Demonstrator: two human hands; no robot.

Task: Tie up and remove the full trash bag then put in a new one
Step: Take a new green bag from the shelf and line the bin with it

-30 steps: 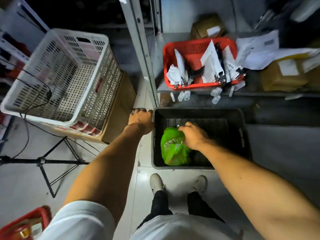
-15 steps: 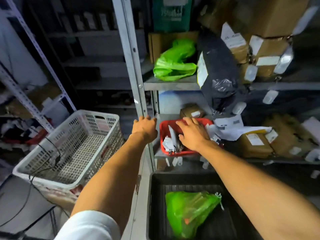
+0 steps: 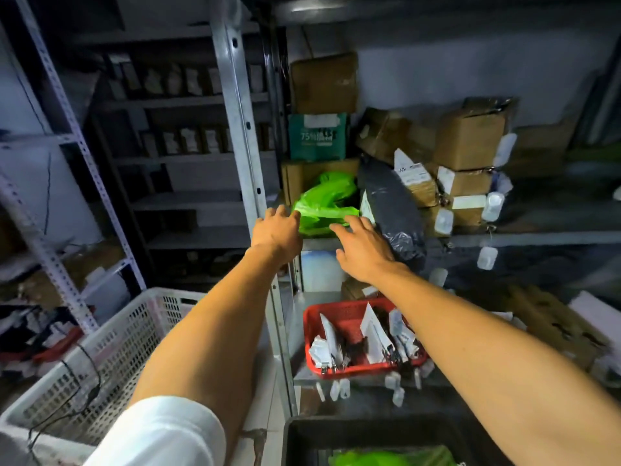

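Dim, bluish light; edges bow from the wide lens, background perhaps motion-blurred.

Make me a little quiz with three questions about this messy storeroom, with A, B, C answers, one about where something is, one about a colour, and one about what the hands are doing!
1. Where is the green bag the hands reach for?
A. On a shelf beside a black parcel
B. In the white basket
C. On the floor

2. What colour is the tray holding the clips and tags?
A. Blue
B. Red
C. Yellow

3. What is the right hand doing?
A. Closed around a box
B. Holding scissors
C. Open, holding nothing

Answers:
1 A, the bag lies on the shelf with the black parcel at its right.
2 B, its rim and walls are red.
3 C, its fingers are spread just below the bag; the left hand is at the bag's edge.
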